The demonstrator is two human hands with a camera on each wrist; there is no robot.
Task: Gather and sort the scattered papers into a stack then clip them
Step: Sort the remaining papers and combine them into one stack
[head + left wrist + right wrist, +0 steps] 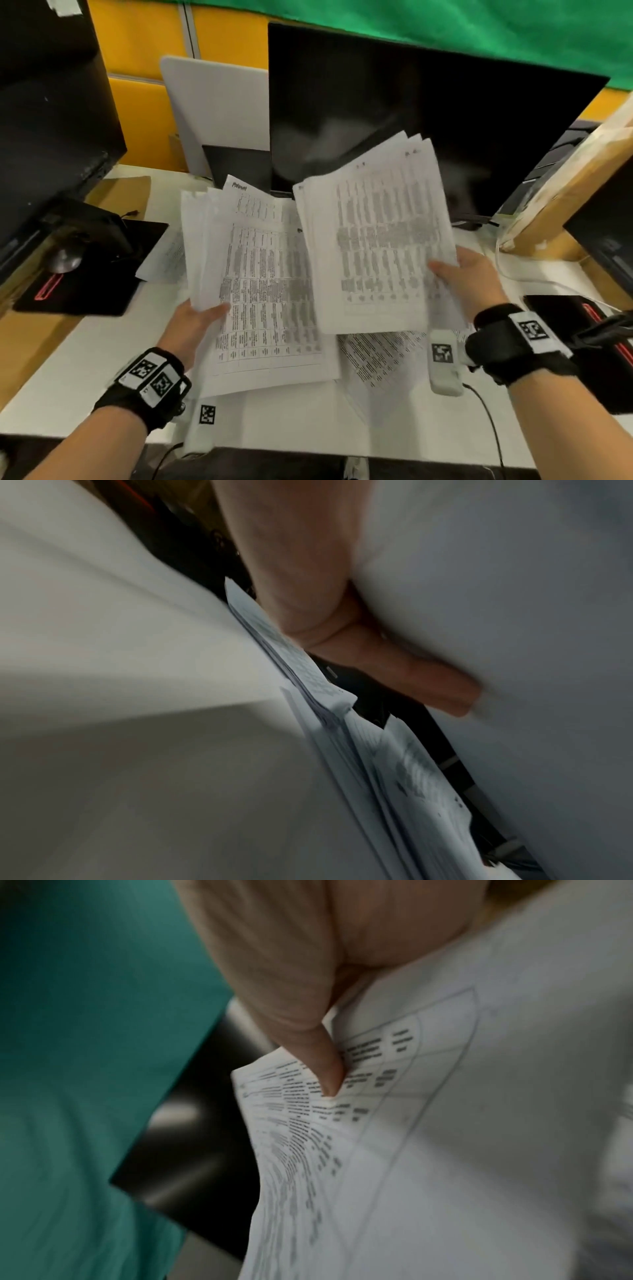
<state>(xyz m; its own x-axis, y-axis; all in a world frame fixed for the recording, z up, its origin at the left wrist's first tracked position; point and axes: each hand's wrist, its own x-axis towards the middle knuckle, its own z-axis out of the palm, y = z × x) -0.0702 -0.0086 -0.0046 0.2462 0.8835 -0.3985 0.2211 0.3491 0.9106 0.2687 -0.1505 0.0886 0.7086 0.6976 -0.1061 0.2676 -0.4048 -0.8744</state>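
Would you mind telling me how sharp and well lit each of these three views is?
Head view: evenly lit, wide-angle bending at the edges, the right-hand sheaf of papers smeared by motion. Left wrist view: dim and blurred, only the thumb and paper edges readable. Right wrist view: darkish, print sharp near the thumb, soft elsewhere.

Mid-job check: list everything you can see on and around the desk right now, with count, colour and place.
Left bundle of papers: one, white printed, held over desk centre.
Right bundle of papers: one, white printed, raised before the monitor.
Loose sheets: a few, white printed, flat on the desk; one more at left.
Desk: one, white.
Monitor: one, black, centre back.
Mouse pad: one, black, left.
Mouse: one, dark, on the pad.
White board: one, leaning at back left.
Cardboard box: one, brown, right.
Hands: left hand grips the left bundle; right hand grips the right.
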